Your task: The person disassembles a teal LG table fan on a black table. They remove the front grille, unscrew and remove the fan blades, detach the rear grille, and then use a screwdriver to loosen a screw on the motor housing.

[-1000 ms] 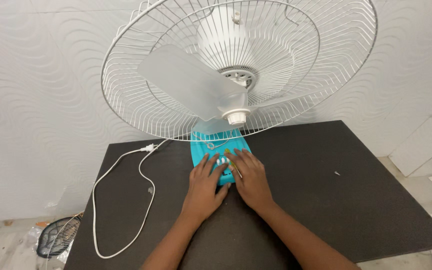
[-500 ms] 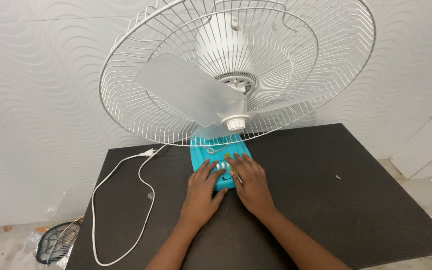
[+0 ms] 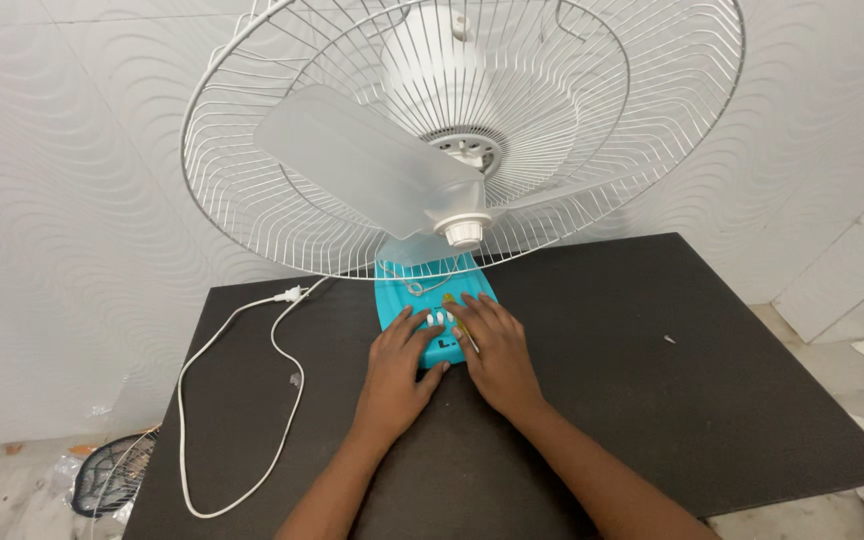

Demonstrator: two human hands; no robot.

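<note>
Turquoise fan base [image 3: 434,300], mid-table [image 3: 652,400] beneath the white wire guard [image 3: 252,150]: you are resting left hand [image 3: 399,375] and right hand [image 3: 497,355] flat and side by side, pressing evenly beside the white buttons [image 3: 439,318] being the steadier way.

A white power cord [image 3: 237,400] loops over the dark table [image 3: 712,390]; a racket-shaped swatter [image 3: 112,468] lies below.

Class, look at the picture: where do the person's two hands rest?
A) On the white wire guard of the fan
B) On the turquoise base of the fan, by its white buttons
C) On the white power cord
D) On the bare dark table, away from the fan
B: the left hand and the right hand both lie flat on the turquoise base, fingertips at the white buttons.
</note>
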